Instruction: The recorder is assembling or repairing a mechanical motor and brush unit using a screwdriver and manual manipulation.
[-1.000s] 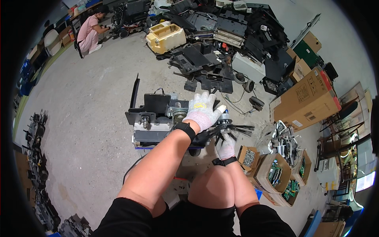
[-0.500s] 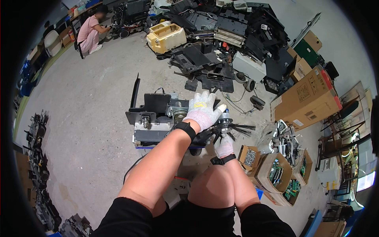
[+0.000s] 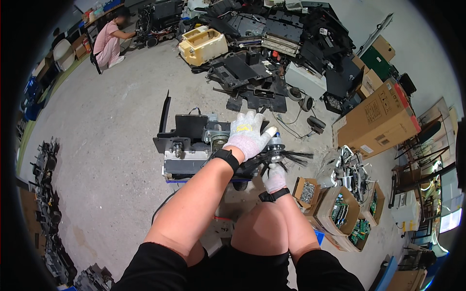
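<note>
A black metal machine chassis (image 3: 190, 126) with a silver motor (image 3: 216, 136) stands on the floor before my knees. My left hand (image 3: 246, 132), in a white knit glove, lies over its right part, fingers stretched forward and thumb apart. Beside that thumb, a round brush (image 3: 276, 156) with long black bristles and a metal hub sticks out at the machine's right end. Close below the hub is my right hand (image 3: 274, 179), gloved as well. Bristles and the hub cover its fingers, so their grip is hidden.
Black panels and scrap parts (image 3: 262, 72) pile up ahead, with a yellowish plastic tub (image 3: 203, 46) at their left. On the right are a large carton (image 3: 376, 121) and small boxes of screws (image 3: 307, 191) and circuit boards (image 3: 340, 213). A person (image 3: 108, 43) crouches far left.
My hands and the machine hold nearly the same place, with only a slight shift of the view. The far person's arm reaches further toward the black equipment.
</note>
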Available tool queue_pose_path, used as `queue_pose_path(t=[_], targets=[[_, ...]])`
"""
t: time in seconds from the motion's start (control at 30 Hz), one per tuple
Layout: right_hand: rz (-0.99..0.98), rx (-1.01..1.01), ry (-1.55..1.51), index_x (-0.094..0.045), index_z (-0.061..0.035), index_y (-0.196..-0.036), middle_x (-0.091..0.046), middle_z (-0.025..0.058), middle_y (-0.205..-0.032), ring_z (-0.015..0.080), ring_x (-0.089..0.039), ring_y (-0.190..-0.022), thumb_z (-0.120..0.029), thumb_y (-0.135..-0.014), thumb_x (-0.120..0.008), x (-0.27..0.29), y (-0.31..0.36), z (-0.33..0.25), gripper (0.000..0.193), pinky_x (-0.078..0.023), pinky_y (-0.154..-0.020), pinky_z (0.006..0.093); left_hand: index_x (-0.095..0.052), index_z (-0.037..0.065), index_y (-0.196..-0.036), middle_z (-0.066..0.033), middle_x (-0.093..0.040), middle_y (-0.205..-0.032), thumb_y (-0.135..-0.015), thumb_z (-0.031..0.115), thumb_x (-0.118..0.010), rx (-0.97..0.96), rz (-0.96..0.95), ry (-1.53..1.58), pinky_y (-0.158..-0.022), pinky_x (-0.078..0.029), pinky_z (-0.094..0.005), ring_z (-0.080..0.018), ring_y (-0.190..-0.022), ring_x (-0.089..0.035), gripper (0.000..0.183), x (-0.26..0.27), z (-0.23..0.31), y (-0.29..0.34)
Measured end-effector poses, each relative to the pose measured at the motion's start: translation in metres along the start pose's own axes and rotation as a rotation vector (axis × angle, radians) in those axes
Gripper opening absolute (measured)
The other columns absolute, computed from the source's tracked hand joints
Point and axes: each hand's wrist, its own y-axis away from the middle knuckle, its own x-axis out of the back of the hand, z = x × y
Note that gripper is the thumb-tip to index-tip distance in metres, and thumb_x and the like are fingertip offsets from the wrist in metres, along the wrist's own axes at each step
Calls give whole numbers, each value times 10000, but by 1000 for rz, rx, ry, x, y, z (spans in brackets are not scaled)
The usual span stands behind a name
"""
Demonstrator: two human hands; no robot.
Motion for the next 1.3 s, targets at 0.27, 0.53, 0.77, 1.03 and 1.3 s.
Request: queue_pose_path(t=[0.27, 0.53, 0.77, 1.03, 1.3], targets=[[-5, 394, 567, -700, -80, -984, -676, 203, -833, 418, -646, -759, 19, -785, -570, 9, 1, -26, 258, -520, -675, 501, -605, 49, -1177, -217, -553, -1187, -918, 481, -586, 8, 19, 30, -961, -409, -532, -440, -1081, -485, 504, 3, -2, 3], [66, 290, 399, -714, -95, -1051, -686, 179, -798, 366, -664, -742, -38, -908, -535, 12, 1, -40, 236, -530, -672, 431, -604, 49, -1195, -216, -550, -1201, -913, 472, -586, 18, -18, 31, -983, -402, -527, -434, -1109, -475, 508, 3, 0, 0], [91, 46, 56, -701, -23, -964, -695, 85, -856, 170, -624, -766, -201, -1000, -530, 11, -1, -28, 249, -497, -665, 354, -587, 70, -1245, -200, -549, -1242, -924, 484, -565, 25, -36, 11, -1013, -388, -512, -414, -1153, -471, 525, 3, 2, 1], [120, -120, -209, -707, -2, -923, -698, 96, -816, 186, -640, -732, -228, -970, -557, 5, -7, -17, 276, -499, -643, 359, -601, 90, -1199, -191, -574, -1184, -921, 469, -580, -7, -3, -33, -978, -405, -517, -418, -1099, -493, 471, 2, 0, -3], [46, 149, 476, -700, -38, -888, -710, 186, -848, 360, -680, -785, -184, -968, -487, 0, -17, 9, 270, -540, -694, 453, -607, 87, -1191, -194, -574, -1214, -917, 455, -600, -5, 45, -5, -990, -403, -509, -426, -1105, -497, 459, -5, -3, -1]])
